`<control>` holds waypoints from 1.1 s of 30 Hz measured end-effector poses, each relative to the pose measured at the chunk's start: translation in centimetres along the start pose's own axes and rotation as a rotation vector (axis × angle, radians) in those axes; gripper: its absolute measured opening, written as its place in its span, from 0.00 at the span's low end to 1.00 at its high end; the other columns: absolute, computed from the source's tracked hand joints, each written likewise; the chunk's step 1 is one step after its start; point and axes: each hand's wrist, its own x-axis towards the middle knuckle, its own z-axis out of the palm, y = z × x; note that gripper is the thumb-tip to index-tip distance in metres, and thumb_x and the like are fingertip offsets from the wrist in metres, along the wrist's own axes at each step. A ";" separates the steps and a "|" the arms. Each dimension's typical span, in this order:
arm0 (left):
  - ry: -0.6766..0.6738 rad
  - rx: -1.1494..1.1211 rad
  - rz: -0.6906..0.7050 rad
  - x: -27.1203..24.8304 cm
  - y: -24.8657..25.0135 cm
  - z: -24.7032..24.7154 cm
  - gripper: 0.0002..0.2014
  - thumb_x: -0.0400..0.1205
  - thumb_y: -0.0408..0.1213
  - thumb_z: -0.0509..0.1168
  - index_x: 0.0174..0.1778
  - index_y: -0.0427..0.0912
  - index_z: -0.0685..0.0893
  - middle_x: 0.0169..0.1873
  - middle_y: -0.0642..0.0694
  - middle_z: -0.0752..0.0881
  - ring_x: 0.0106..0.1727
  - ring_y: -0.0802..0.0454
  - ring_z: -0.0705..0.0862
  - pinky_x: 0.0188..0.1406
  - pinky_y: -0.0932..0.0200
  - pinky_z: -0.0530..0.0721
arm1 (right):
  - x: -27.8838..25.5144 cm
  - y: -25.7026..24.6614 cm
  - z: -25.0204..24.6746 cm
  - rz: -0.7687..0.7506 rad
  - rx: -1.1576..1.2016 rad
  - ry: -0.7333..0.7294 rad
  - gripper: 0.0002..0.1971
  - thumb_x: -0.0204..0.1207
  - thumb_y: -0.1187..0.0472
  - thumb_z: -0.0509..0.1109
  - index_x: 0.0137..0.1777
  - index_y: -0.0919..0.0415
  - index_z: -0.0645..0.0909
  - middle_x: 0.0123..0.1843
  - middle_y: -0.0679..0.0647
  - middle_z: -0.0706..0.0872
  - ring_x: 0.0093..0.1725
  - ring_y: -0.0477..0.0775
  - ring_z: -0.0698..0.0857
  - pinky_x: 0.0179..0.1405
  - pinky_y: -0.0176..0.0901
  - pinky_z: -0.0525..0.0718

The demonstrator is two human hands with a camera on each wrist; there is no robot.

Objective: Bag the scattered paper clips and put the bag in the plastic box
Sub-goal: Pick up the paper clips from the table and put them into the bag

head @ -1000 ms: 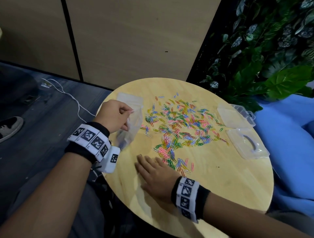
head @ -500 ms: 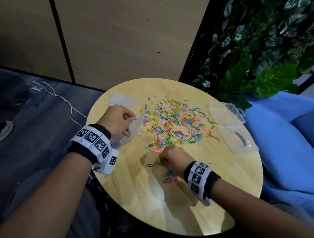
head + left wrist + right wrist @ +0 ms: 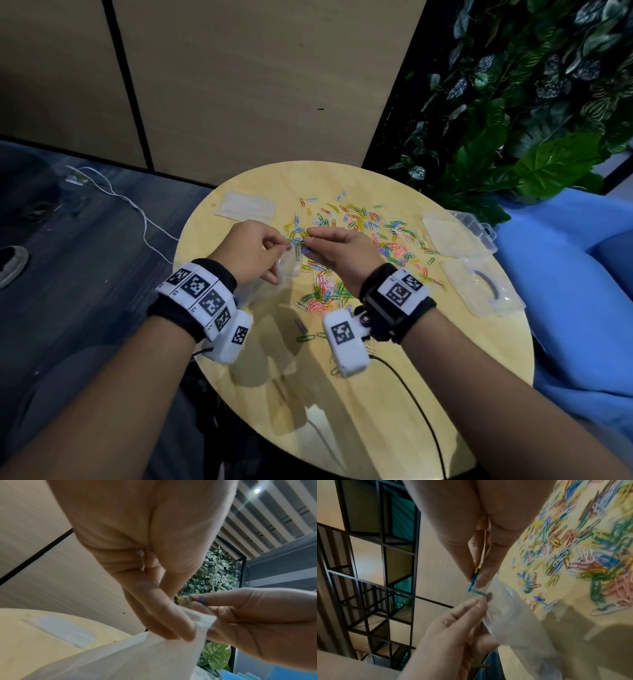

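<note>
Right hand (image 3: 337, 255) lifted clips (image 3: 475, 580) to bag (image 3: 513, 622) mouth.

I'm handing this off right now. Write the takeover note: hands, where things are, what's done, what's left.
Left hand pinches the mouth of the clear bag, held above the table.
Right hand pinches a few paper clips at the bag's mouth.
Most clips still lie scattered on the table.
The plastic box sits open at the table's right edge, nothing visible in it.
A spare bag lies flat at the far left.
Left to do: drop these in, gather the rest, put the bag in the box.
</note>
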 end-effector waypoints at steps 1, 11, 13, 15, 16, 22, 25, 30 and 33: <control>0.010 -0.018 0.003 0.0 0.0 0.0 0.08 0.87 0.30 0.65 0.56 0.35 0.89 0.35 0.41 0.89 0.28 0.46 0.92 0.33 0.55 0.93 | 0.1 0.5 0.6 -0.006 -0.012 0.014 0.07 0.74 0.76 0.73 0.51 0.73 0.85 0.45 0.64 0.88 0.41 0.56 0.89 0.45 0.38 0.91; 0.001 -0.104 0.007 -0.3 0.3 -0.4 0.07 0.86 0.27 0.66 0.53 0.32 0.89 0.45 0.38 0.88 0.27 0.48 0.92 0.31 0.55 0.93 | 0.0 1.9 2.7 -0.383 -1.015 -0.069 0.09 0.69 0.69 0.73 0.38 0.56 0.92 0.31 0.51 0.88 0.32 0.52 0.86 0.43 0.44 0.87; -0.031 -0.086 0.009 -0.4 0.3 -0.2 0.07 0.86 0.28 0.66 0.53 0.33 0.90 0.46 0.39 0.89 0.31 0.41 0.93 0.36 0.49 0.94 | -0.4 1.3 2.9 -0.438 -1.327 -0.167 0.10 0.73 0.66 0.68 0.35 0.55 0.89 0.27 0.51 0.81 0.30 0.54 0.78 0.47 0.45 0.82; -0.060 -0.062 0.010 -0.4 0.1 -0.1 0.07 0.86 0.28 0.66 0.53 0.35 0.90 0.45 0.40 0.89 0.32 0.40 0.93 0.38 0.46 0.94 | -0.8 1.0 2.9 -0.383 -1.556 -0.301 0.12 0.78 0.67 0.62 0.44 0.60 0.89 0.34 0.53 0.78 0.36 0.56 0.73 0.44 0.44 0.74; -0.066 -0.050 0.010 -0.4 0.1 0.0 0.07 0.87 0.29 0.66 0.53 0.35 0.90 0.44 0.41 0.89 0.32 0.41 0.93 0.39 0.46 0.94 | -1.0 1.0 2.7 -0.360 -1.540 -0.334 0.13 0.79 0.68 0.61 0.48 0.60 0.89 0.36 0.53 0.78 0.37 0.55 0.73 0.40 0.44 0.71; -0.041 -0.043 -0.002 -0.4 0.4 -0.2 0.08 0.87 0.29 0.65 0.53 0.37 0.90 0.33 0.45 0.86 0.28 0.48 0.91 0.34 0.53 0.93 | -2.7 0.2 -3.0 -0.364 -1.113 -0.123 0.07 0.78 0.64 0.72 0.50 0.54 0.91 0.39 0.43 0.90 0.32 0.40 0.88 0.37 0.30 0.85; -0.047 -0.020 -0.006 -0.5 0.5 -0.2 0.07 0.87 0.28 0.65 0.53 0.38 0.89 0.33 0.45 0.85 0.24 0.53 0.89 0.30 0.60 0.91 | -3.5 1.7 -7.3 -0.048 -1.382 -0.123 0.27 0.68 0.48 0.82 0.67 0.52 0.83 0.53 0.47 0.87 0.41 0.44 0.86 0.47 0.41 0.87; -0.052 0.008 -0.018 -0.6 0.5 0.1 0.07 0.87 0.29 0.65 0.52 0.39 0.89 0.33 0.42 0.87 0.24 0.50 0.90 0.33 0.57 0.93 | -5.6 6.3 -9.9 0.201 -1.577 -0.203 0.57 0.55 0.37 0.84 0.82 0.51 0.62 0.65 0.52 0.73 0.57 0.53 0.79 0.58 0.43 0.80; -0.051 0.022 -0.021 -0.5 0.5 0.1 0.07 0.87 0.29 0.64 0.54 0.38 0.89 0.34 0.39 0.87 0.23 0.52 0.89 0.32 0.58 0.93 | -6.1 8.0 -9.3 0.049 -1.526 -0.159 0.49 0.60 0.40 0.83 0.81 0.51 0.66 0.57 0.50 0.71 0.49 0.51 0.76 0.50 0.37 0.76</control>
